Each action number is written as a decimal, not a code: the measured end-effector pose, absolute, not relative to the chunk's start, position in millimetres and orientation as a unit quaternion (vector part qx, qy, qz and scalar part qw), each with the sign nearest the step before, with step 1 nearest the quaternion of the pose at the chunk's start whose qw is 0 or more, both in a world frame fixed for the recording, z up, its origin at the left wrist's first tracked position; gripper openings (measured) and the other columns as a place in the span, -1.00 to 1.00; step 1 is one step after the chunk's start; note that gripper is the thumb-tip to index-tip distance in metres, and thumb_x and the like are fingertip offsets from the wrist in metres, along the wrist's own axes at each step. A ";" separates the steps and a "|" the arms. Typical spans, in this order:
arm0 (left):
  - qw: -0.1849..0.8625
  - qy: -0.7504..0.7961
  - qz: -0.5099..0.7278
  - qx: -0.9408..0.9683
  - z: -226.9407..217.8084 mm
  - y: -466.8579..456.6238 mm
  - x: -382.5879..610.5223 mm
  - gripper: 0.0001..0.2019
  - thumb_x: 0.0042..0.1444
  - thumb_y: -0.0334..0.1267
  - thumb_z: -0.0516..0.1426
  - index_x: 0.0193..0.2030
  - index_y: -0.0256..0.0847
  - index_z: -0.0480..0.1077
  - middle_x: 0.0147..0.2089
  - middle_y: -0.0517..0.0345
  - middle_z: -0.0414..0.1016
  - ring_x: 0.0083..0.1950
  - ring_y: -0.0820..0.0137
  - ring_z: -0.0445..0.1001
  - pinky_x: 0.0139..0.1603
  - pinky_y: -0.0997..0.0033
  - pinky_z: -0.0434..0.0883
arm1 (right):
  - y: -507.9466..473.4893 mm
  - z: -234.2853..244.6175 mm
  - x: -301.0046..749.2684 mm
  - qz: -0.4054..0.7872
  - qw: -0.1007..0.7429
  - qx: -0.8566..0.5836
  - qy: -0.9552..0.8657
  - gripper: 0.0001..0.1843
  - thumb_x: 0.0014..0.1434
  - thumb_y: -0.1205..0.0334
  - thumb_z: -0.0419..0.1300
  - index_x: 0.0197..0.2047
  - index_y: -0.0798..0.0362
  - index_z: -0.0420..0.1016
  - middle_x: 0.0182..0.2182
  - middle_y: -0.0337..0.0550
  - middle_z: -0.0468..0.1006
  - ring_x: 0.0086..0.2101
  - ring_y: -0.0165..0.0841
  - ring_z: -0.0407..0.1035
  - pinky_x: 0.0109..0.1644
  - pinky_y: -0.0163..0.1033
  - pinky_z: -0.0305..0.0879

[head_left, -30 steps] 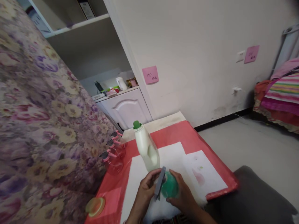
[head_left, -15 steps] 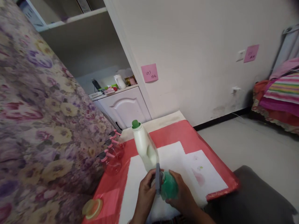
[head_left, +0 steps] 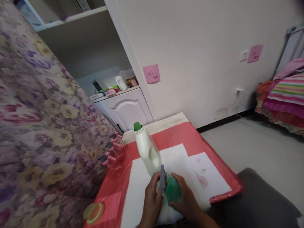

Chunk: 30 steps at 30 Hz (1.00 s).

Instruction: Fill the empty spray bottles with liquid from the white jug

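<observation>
My right hand (head_left: 187, 199) is wrapped round a small green translucent bottle (head_left: 173, 187), tilted with its neck to the left. At that neck, the fingers of my left hand (head_left: 152, 194) are closed on a grey spray head (head_left: 162, 180). Whether the head is fully seated on the neck I cannot tell. Just beyond my hands stands a large pale detergent jug (head_left: 147, 145) with its mouth uncapped and a green spout (head_left: 137, 126) showing inside. White paper (head_left: 135, 186) lies under the jug and my hands.
Three clear bottles with pink and dark tops (head_left: 114, 164) line the left side of the red-covered table (head_left: 175, 134). A roll of tape (head_left: 95, 212) lies at the front left. A floral curtain (head_left: 59, 142) hangs left, and a dark stool (head_left: 251, 199) stands right.
My left hand has shifted slightly right, and the grey spray head has turned a little on the bottle's neck. My right hand keeps its grip on the bottle.
</observation>
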<state>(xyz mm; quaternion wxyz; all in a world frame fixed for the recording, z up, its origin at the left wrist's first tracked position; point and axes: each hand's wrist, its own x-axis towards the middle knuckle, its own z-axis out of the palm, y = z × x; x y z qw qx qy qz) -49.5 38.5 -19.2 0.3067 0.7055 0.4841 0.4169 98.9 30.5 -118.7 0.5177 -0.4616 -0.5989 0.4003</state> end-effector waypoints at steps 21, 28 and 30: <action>0.371 0.518 0.426 0.643 -6.9 38.0 -39.8 -0.66 0.10 -0.24 0.20 0.04 -0.19 0.48 -0.06 0.07 0.60 -0.03 0.19 0.53 -0.05 0.33 0.44 | 29.7 -114.4 100.5 0.409 0.516 -0.456 -0.599 -0.04 -0.25 0.39 0.32 0.26 0.04 0.12 0.19 0.10 0.32 0.19 0.01 0.24 0.28 0.10 0.18; 0.371 0.529 0.431 0.630 -9.1 37.2 -37.0 -0.66 0.08 -0.23 0.20 0.02 -0.18 0.51 -0.09 0.09 0.62 -0.09 0.21 0.54 -0.05 0.33 0.45 | 29.1 -112.8 102.7 0.417 0.519 -0.437 -0.605 -0.05 -0.22 0.34 0.32 0.27 0.06 0.10 0.21 0.13 0.30 0.21 0.03 0.22 0.29 0.14 0.15; 0.366 0.529 0.439 0.627 -11.1 36.3 -35.5 -0.66 0.07 -0.24 0.20 0.02 -0.18 0.52 -0.10 0.10 0.63 -0.12 0.23 0.54 -0.05 0.33 0.45 | 28.2 -111.0 102.4 0.420 0.508 -0.449 -0.604 -0.04 -0.23 0.37 0.31 0.27 0.04 0.08 0.21 0.12 0.29 0.22 0.03 0.21 0.30 0.14 0.14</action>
